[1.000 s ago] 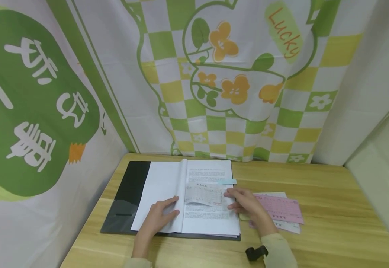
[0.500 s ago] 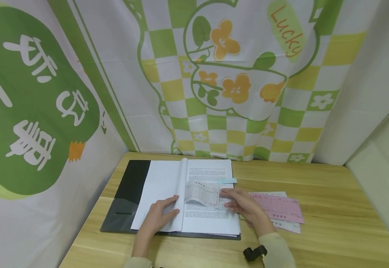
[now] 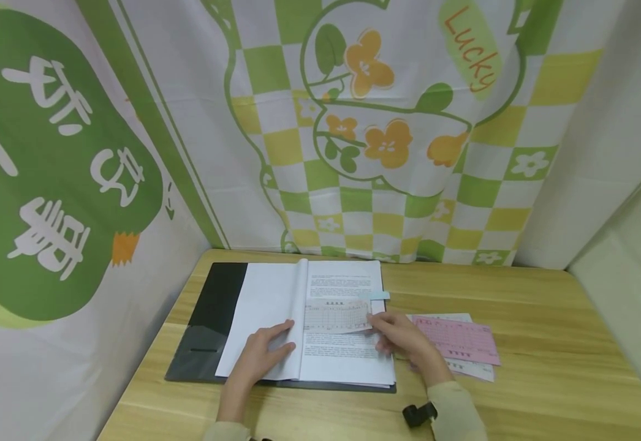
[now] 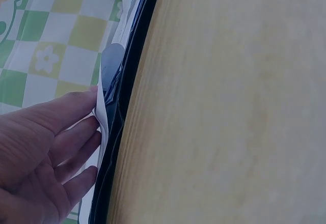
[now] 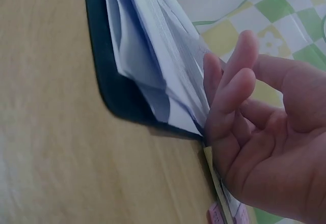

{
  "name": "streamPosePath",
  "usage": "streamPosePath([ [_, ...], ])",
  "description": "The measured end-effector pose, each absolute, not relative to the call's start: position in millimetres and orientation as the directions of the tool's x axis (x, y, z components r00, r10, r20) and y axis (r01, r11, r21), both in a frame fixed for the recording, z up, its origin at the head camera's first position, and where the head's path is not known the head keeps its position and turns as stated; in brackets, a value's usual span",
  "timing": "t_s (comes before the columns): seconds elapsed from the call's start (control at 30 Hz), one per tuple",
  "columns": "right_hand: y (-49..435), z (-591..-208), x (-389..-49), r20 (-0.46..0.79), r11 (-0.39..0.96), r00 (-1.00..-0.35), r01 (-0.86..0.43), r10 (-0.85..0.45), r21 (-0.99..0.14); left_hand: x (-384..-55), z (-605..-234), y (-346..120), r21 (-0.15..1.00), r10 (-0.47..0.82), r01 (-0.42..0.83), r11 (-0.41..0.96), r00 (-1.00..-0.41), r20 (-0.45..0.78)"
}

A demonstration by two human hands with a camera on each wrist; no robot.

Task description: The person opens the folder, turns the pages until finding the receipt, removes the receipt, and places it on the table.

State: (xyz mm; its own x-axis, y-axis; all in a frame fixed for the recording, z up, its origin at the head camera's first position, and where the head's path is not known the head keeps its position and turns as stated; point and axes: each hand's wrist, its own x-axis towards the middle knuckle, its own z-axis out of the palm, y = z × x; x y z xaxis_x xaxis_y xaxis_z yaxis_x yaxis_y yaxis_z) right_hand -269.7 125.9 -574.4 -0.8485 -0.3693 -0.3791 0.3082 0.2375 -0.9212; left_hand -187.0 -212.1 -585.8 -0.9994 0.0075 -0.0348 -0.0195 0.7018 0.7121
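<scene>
A black folder (image 3: 201, 343) lies spread on the table with white pages, and a rolled-up edge of paper stands along its middle. My left hand (image 3: 262, 355) rests on the left page (image 3: 260, 288) with relaxed fingers, the tips against that rolled edge. Over the printed right page (image 3: 348, 367), my right hand (image 3: 405, 340) pinches the right end of a pale form-like slip (image 3: 331, 316) with a printed grid. In the right wrist view, the right hand (image 5: 275, 127) is beside the page stack (image 5: 163, 61), its other fingers bent.
A pale blue tab (image 3: 381, 295) sticks out at the right page's edge. Right of the folder, a pink slip (image 3: 464, 340) overlaps whitish slips (image 3: 477, 370) on the wooden table (image 3: 552, 355). A patterned curtain (image 3: 386, 226) hangs behind.
The slip has gone from buckled to flatter, and its top right part now covers some of the blue tab. My right hand moved slightly left, then back right. My left hand stayed put.
</scene>
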Motion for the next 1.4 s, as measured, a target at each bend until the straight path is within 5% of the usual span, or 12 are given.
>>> streamPosePath([
  [1.07,105,-579,-264,-0.304,0.475,-0.931,0.178,-0.201,-0.862,-186,-588,-211,0.706,0.007,-0.003,0.708,-1.0,-0.012],
  [1.4,110,-576,-264,-0.289,0.445,-0.932,0.168,-0.22,-0.88,-185,-588,-211,0.702,0.005,-0.008,0.712,-1.0,-0.016],
])
